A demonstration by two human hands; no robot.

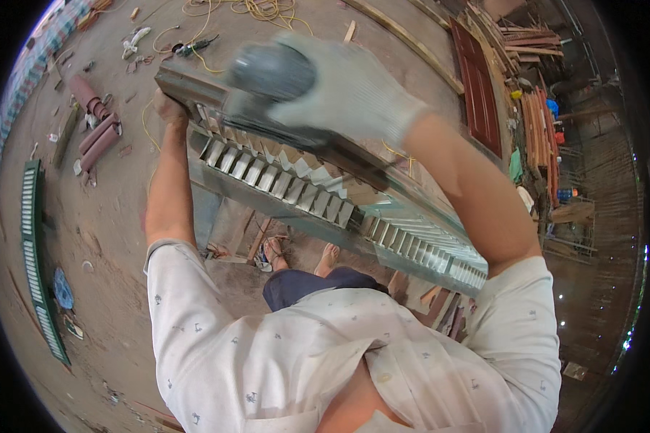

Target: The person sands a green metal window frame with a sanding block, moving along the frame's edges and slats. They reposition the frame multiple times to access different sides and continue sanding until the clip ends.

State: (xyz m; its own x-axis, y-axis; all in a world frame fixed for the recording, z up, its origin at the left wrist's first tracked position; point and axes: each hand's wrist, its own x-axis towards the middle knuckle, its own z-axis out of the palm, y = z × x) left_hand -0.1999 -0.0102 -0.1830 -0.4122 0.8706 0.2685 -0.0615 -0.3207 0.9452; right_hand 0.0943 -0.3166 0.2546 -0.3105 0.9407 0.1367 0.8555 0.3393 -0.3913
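A long slatted shutter panel (289, 209) lies across in front of me, with a dark wooden edge on its far side and rows of pale angled slats. My left hand (169, 108), bare, grips the panel's left end; most of its fingers are hidden behind the wood. My right hand (343, 86), in a whitish knit glove, is closed around a dark, rounded hand tool (271, 72). That tool rests over the panel's far edge, right of my left hand. Motion blurs the glove and the tool, so its exact kind does not show.
On the floor at left lie a green slatted panel (36, 252) and reddish rolls (100, 137). Beyond the panel are a corded power tool (193, 46) and coiled yellow cord (267, 11). Wood stacks (542, 144) and a red-brown door panel (475, 90) stand at right.
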